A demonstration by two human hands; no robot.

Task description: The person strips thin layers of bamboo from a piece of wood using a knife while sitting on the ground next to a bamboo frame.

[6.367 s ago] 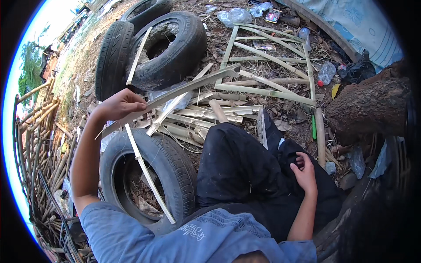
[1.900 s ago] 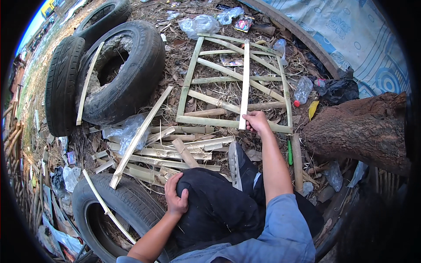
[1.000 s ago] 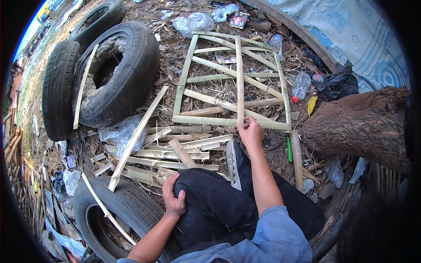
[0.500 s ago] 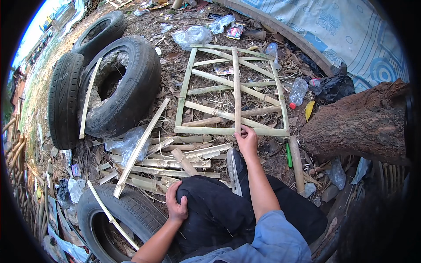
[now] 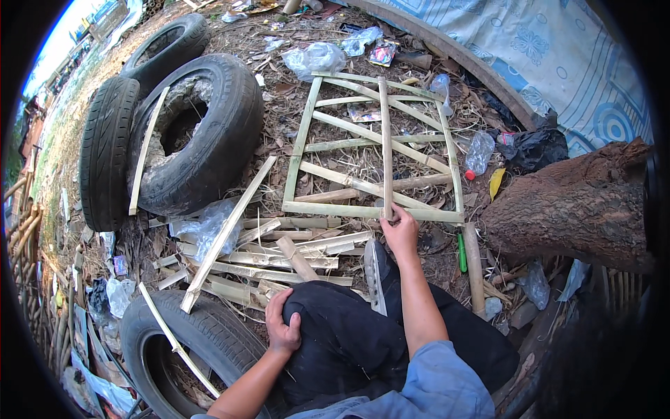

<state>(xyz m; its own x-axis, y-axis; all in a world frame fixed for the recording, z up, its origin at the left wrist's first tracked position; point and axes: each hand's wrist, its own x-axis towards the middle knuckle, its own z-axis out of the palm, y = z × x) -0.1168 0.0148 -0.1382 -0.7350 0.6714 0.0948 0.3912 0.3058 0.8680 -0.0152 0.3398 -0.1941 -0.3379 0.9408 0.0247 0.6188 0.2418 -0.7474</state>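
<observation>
A flat lattice frame of split bamboo (image 5: 335, 209) lies on the ground in front of me, its slats crossing inside four outer bars. Down its middle runs a long bamboo strip (image 5: 386, 140), on top of the other slats. My right hand (image 5: 400, 232) pinches the strip's near end, where it meets the frame's near bar. My left hand (image 5: 283, 322) rests on my bent knee (image 5: 321, 314), fingers curved over it, thumb apart, holding nothing. Left of my shoe (image 5: 374, 276) is a pile of loose bamboo slats (image 5: 279, 261).
Old tyres stand at the far left (image 5: 230, 119); another tyre (image 5: 202, 328) lies near my left arm, with bamboo strips leaning on them. A green-handled tool (image 5: 462, 253) lies beside a round stick (image 5: 475, 272). Right are a tree trunk (image 5: 565, 202) and a plastic bottle (image 5: 478, 153).
The whole view has shifted slightly, with the frame and tyres a little further right in the picture. My right hand still pinches the strip; my left hand stays on the knee.
</observation>
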